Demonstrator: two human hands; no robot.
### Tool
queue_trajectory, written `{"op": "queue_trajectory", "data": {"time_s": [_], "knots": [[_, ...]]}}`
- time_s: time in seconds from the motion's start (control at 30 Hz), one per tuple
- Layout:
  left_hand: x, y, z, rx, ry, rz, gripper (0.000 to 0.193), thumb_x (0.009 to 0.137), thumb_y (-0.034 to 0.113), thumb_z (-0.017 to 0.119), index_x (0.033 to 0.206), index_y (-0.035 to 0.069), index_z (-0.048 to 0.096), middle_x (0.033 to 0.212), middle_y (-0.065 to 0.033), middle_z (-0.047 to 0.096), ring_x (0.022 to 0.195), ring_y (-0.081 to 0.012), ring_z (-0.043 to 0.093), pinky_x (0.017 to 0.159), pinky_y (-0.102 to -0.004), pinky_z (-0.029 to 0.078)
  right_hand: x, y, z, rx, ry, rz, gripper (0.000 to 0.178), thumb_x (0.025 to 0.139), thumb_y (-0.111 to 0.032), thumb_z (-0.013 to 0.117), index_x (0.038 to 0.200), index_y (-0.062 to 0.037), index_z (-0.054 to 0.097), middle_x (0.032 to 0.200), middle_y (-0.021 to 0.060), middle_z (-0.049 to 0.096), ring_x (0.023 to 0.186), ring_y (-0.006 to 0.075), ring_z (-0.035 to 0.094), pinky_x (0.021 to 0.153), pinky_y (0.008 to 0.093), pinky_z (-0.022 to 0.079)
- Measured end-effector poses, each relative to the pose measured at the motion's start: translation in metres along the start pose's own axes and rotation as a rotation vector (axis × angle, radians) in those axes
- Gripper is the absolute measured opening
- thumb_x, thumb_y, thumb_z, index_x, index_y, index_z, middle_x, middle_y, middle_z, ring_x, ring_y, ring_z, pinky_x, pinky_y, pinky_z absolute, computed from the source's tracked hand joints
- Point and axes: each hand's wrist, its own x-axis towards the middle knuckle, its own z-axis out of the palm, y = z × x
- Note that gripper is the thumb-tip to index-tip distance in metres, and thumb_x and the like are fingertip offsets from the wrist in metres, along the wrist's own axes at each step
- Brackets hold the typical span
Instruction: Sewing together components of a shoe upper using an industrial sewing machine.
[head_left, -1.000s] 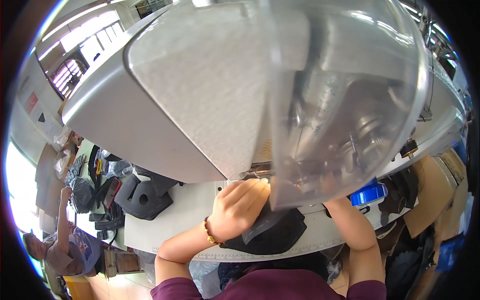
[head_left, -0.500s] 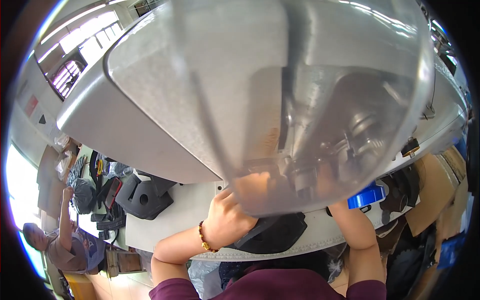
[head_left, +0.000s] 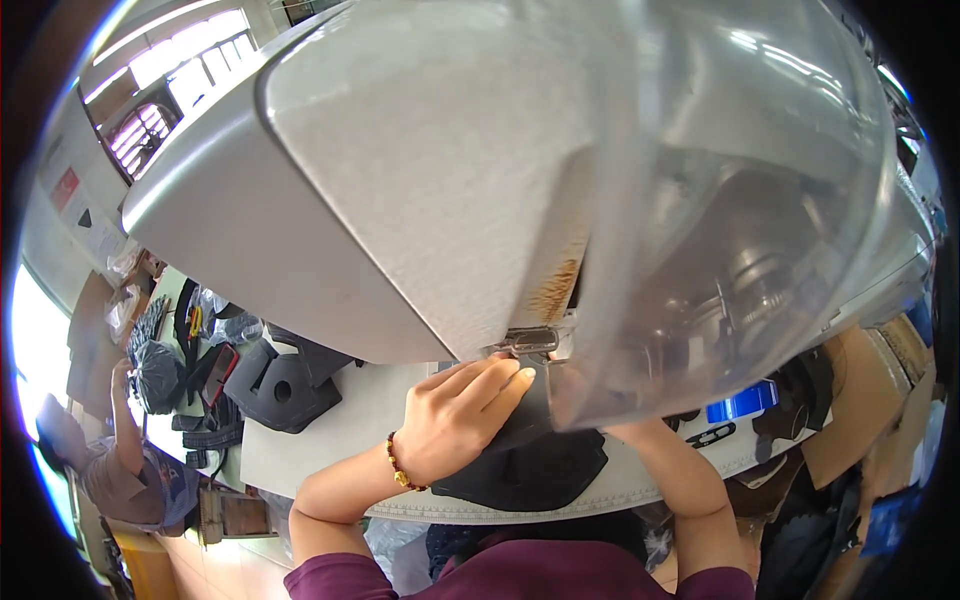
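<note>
A large grey sewing machine head (head_left: 420,170) fills the upper middle, with a blurred clear plastic shield (head_left: 740,190) hanging at its right. My left hand (head_left: 455,420), a beaded bracelet on its wrist, is just below a small metal part (head_left: 532,342) at the machine's lower end. Its bent fingers lie close together on a black moulded pad (head_left: 530,472), near the pad's far edge. My right hand (head_left: 625,428) reaches in from the other side of the pad; its fingers are lost behind the shield, so their grip is hidden.
Another black moulded pad (head_left: 284,388) lies left on the white table (head_left: 275,462), near a red-edged phone (head_left: 220,378). On the right are a blue object (head_left: 742,402) and cardboard (head_left: 870,400). A co-worker (head_left: 130,480) sits far left, one arm raised beside a grey plastic bag (head_left: 157,375).
The view has shifted, so the shield sits further right and uncovers my left fingers and the metal part. Both hands remain by the black pad.
</note>
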Motion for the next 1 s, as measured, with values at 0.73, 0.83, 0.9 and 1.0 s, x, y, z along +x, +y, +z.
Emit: {"op": "queue_trajectory", "data": {"time_s": [0.73, 0.83, 0.9, 1.0], "knots": [[0.005, 0.037, -0.006, -0.076, -0.129, -0.201, 0.041, 0.065, 0.009, 0.06, 0.103, -0.003, 0.056, 0.104, -0.014, 0.054, 0.095, -0.0244, 0.054, 0.079, -0.0331, 0.044, 0.007, -0.045, 0.001, -0.614, 0.073, -0.223, 0.02, 0.069, -0.014, 0.065, 0.079, 0.0009, 0.056, 0.061, 0.0133, 0.055, 0.054, 0.0234, 0.053, 0.051, 0.0321, 0.04], [0.008, 0.032, 0.01, 0.058, 0.002, -0.107, 0.038, 0.056, 0.007, 0.058, 0.093, -0.004, 0.06, 0.096, -0.0158, 0.056, 0.089, -0.0256, 0.054, 0.077, -0.034, 0.044, 0.007, -0.039, -0.005, -0.615, 0.027, -0.151, 0.023, 0.071, -0.016, 0.065, 0.082, 0.0016, 0.056, 0.063, 0.0136, 0.055, 0.055, 0.0226, 0.054, 0.051, 0.0319, 0.041], [0.017, 0.028, -0.003, -0.03, -0.065, -0.155, 0.026, 0.056, 0.001, 0.056, 0.082, -0.002, 0.055, 0.082, -0.0128, 0.052, 0.077, -0.026, 0.053, 0.071, -0.036, 0.045, 0.007, -0.032, -0.009, -0.607, -0.007, -0.102, 0.024, 0.072, -0.017, 0.065, 0.084, 0.0021, 0.056, 0.064, 0.0139, 0.056, 0.055, 0.0221, 0.054, 0.051, 0.0318, 0.041], [0.027, 0.023, -0.01, -0.14, -0.099, -0.165, 0.013, 0.055, -0.004, 0.054, 0.065, 0.0, 0.048, 0.065, -0.0096, 0.048, 0.064, -0.0262, 0.052, 0.06, -0.0368, 0.045, 0.009, -0.022, -0.013, -0.594, -0.061, -0.035, 0.027, 0.073, -0.018, 0.064, 0.088, 0.0028, 0.055, 0.065, 0.0142, 0.056, 0.056, 0.0213, 0.054, 0.051, 0.0316, 0.041]]}}
